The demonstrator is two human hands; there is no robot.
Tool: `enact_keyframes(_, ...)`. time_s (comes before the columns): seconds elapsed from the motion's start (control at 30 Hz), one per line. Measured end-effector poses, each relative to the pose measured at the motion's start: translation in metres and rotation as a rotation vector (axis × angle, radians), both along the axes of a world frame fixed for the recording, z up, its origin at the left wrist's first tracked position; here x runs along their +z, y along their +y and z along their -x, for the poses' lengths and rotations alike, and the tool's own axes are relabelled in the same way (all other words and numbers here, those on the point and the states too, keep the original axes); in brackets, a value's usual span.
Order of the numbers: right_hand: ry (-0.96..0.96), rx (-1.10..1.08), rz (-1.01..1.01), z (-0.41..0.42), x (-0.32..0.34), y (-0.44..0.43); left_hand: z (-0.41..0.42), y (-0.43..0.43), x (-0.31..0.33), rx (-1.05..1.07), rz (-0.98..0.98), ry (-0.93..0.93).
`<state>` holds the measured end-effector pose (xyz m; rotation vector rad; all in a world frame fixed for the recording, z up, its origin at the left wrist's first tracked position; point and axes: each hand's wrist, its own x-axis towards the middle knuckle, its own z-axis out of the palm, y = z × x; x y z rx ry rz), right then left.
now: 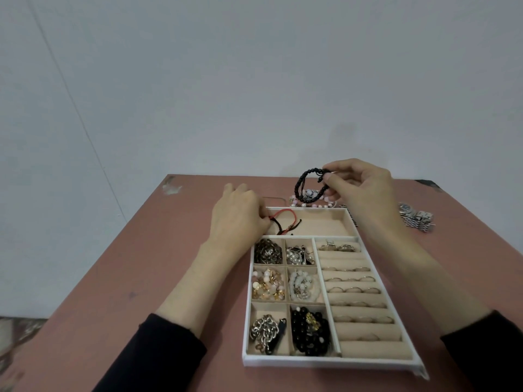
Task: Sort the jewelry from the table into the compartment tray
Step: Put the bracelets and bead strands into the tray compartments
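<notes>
A white compartment tray [319, 363] with beige lining lies on the pink table. My right hand [365, 190] holds a black beaded bracelet [307, 183] in the air, above the table just behind the tray's far edge. My left hand [240, 219] rests at the tray's far left corner, its fingers pinching a red cord bracelet [284, 219] that lies in the long far compartment. Small compartments hold chains, pearl beads and black beads. Rings sit in the roll slots [353, 290] on the right.
Pink and white bead jewelry [307, 203] lies on the table behind the tray. Metal watches [416, 217] lie to the right, beyond my right hand. A wall rises directly behind the table. The table's left edge drops to a patterned floor.
</notes>
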<state>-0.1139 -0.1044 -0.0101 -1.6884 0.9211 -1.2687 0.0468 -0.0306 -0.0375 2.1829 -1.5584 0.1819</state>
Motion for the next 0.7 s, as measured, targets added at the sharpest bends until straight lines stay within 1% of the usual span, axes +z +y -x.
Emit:
enact_keyframes(0.13,0.018,0.008,-0.012,-0.001,0.0,0.002,-0.004,0.001,0.001,-0.043,-0.048,0.044)
enact_keyframes(0.23,0.026,0.06,-0.028,-0.002,0.002,0.006,-0.004,0.002,0.001,-0.07,-0.065,0.05)
enact_keyframes(0.3,0.055,0.102,-0.046,-0.003,0.003,0.008,-0.006,0.002,0.001,-0.086,-0.054,0.095)
enact_keyframes(0.4,0.115,0.174,-0.083,-0.008,0.003,0.01,-0.011,0.0,0.002,-0.098,0.046,0.264)
enact_keyframes(0.47,0.133,0.232,-0.147,-0.014,0.002,0.012,-0.014,0.0,0.001,-0.026,0.135,0.331)
enact_keyframes(0.53,0.144,0.279,-0.217,-0.02,0.0,0.012,-0.017,-0.001,-0.001,0.045,0.198,0.331)
enact_keyframes(0.63,0.16,0.305,-0.303,-0.029,-0.004,0.008,-0.021,-0.003,-0.005,0.07,0.244,0.313)
enact_keyframes(0.7,0.245,0.274,-0.297,-0.033,-0.009,0.005,-0.022,-0.005,-0.006,0.07,0.248,0.311)
